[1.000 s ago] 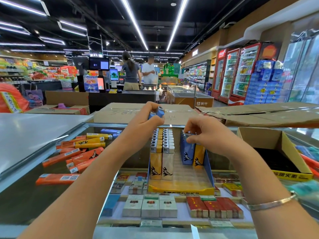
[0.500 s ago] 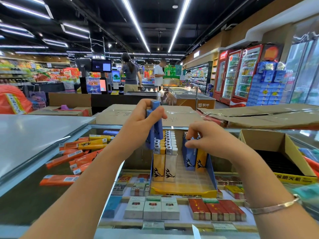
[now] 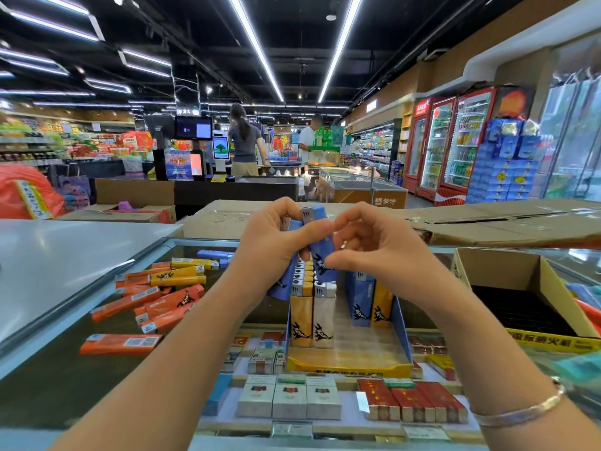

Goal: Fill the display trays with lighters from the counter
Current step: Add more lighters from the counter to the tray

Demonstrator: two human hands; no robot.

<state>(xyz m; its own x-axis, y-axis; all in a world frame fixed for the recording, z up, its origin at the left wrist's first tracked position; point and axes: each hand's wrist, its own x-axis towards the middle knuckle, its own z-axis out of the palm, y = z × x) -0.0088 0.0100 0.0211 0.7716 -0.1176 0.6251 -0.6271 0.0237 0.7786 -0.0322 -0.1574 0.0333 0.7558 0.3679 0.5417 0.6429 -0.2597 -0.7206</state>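
A blue-and-yellow display tray (image 3: 349, 364) stands on the glass counter (image 3: 97, 369), partly filled with upright yellow, white and blue lighters (image 3: 312, 317). Above it my left hand (image 3: 273, 245) grips a small bunch of blue lighters (image 3: 320, 262). My right hand (image 3: 370, 245) meets it from the right, and its thumb and fingertips pinch one of those blue lighters. To the left, loose orange and yellow lighters (image 3: 162, 297) lie scattered on the counter.
An open cardboard box (image 3: 507, 275) with a dark inside sits at the right on the counter. Flattened cardboard (image 3: 487, 226) lies behind it. Cigarette packs (image 3: 289, 398) show under the glass. A white counter top (image 3: 65, 252) is at the left. People stand far off at the checkout.
My right hand has lifted out of the tray and come up to the blue lighters in my left hand. My left hand has tilted the bunch toward it.
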